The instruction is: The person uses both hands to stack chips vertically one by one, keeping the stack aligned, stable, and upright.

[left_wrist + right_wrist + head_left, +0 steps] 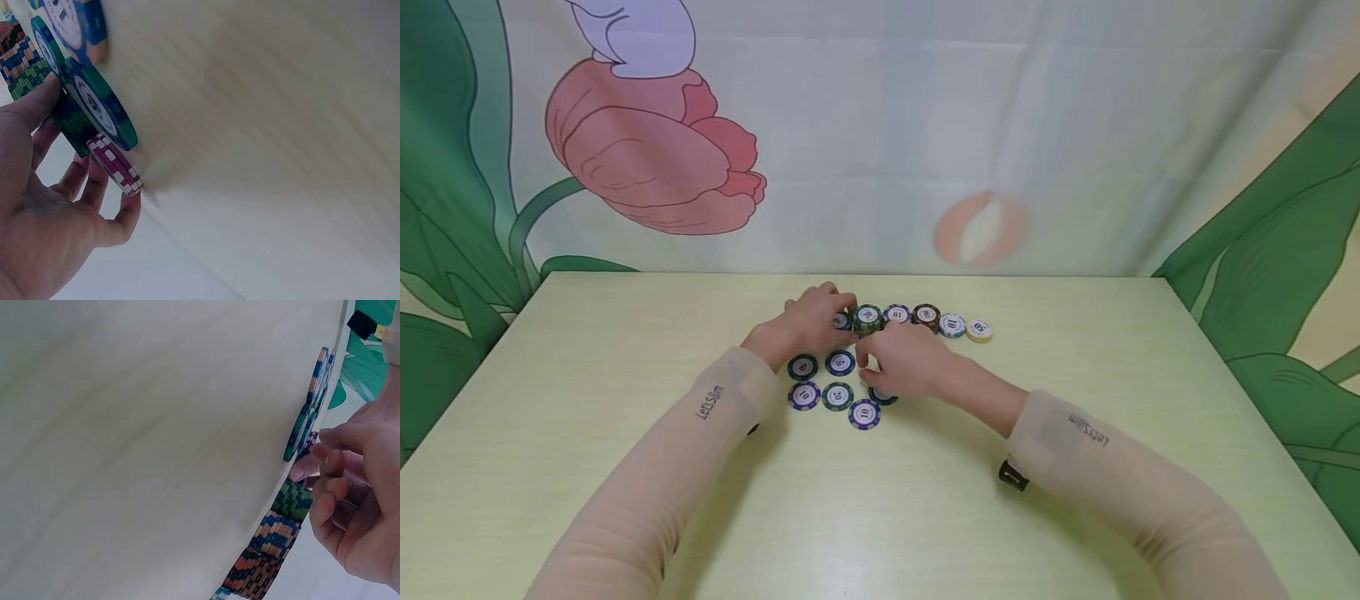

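My left hand (808, 321) is at the left end of a row of poker chip stacks. In the left wrist view its thumb lies on the near side of a dark stack (75, 128), with fingers behind it. Fingertips also touch a maroon-and-white stack (115, 164) at the end. My right hand (902, 358) hovers in front of the green stack (868, 317), its fingers loosely bent, a gap between thumb and forefinger. No chip shows in it. Beneath it, a flat chip (883, 396) is partly hidden.
Rightward, the row continues with a blue stack (897, 313), a brown stack (927, 315), a light blue stack (952, 325) and a yellow stack (979, 331). Several single chips lie flat in front, among them a green chip (838, 397). A printed curtain (865, 150) hangs behind the table (880, 517).
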{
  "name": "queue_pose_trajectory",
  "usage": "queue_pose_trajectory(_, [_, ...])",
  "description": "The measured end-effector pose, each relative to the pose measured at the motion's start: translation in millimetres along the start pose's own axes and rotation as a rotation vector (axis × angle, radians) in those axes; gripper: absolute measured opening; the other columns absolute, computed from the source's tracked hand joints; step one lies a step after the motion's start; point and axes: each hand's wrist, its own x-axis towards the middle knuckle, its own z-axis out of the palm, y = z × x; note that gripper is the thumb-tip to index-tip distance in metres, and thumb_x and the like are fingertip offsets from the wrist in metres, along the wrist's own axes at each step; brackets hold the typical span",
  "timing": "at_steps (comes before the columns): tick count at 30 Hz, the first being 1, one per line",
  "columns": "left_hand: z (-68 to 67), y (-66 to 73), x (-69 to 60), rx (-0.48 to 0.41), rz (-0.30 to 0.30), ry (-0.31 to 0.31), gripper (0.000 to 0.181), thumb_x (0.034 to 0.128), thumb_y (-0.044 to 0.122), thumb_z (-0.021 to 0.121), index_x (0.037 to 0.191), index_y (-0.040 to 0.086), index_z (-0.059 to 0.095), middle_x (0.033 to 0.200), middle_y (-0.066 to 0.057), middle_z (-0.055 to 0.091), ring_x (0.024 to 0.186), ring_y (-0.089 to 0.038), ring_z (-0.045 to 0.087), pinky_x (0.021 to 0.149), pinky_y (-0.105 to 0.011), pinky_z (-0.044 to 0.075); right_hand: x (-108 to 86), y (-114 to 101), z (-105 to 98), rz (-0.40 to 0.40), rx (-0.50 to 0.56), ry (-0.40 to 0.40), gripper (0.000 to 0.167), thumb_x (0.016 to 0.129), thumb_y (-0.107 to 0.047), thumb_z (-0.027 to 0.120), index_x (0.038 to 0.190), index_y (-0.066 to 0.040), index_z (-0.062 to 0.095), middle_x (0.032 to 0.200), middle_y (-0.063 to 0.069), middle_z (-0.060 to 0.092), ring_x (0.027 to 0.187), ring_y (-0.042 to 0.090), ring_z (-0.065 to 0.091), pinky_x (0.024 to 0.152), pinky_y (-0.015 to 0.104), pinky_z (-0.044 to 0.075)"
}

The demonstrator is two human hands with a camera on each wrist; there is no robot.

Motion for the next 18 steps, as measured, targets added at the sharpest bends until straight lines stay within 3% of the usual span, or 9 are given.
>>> queue_pose_trajectory(9, [0.9, -0.1, 0.4, 0.009, 0.01, -0.001, 0.043, 0.0982, 0.032, 0.071, 0.134, 0.012, 0.059, 0.136, -0.017, 0.049, 0.122, -0.037, 0.047, 0.101, -0.069, 0.035, -4.8, -7.1, 2.0, -0.143, 0.021, -0.062, 0.02, 0.097, -0.026, 0.069, 0.115, -0.021, 0.077, 0.072, -0.011, 0.068, 0.063, 0.004, 0.061, 0.058, 0.029, 0.051])
queue_pose_trajectory(15, [0.4, 0.0, -0.1, 0.011, 0.013, 0.004, 0.044, 0.0981, 0.032, 0.071, 0.135, 0.012, 0.059, 0.136, -0.017, 0.05, 0.123, -0.037, 0.047, 0.102, -0.07, 0.035, -6.9, -8.0, 3.0, -0.205, 0.019, -0.094, 0.026, 0.098, -0.026, 0.069, 0.123, -0.026, 0.076, 0.067, -0.013, 0.064, 0.06, 0.002, 0.059, 0.052, 0.025, 0.048])
queue_pose_trajectory(18, [0.4, 0.4, -0.6, 0.01, 0.014, 0.009, 0.043, 0.098, 0.032, 0.071, 0.134, 0.012, 0.059, 0.135, -0.017, 0.05, 0.122, -0.037, 0.048, 0.101, -0.07, 0.035, -7.6, -6.9, 3.5, -0.224, 0.016, -0.083, 0.025, 0.097, -0.026, 0.07, 0.121, -0.024, 0.078, 0.069, -0.012, 0.067, 0.061, 0.0, 0.06, 0.055, 0.024, 0.049])
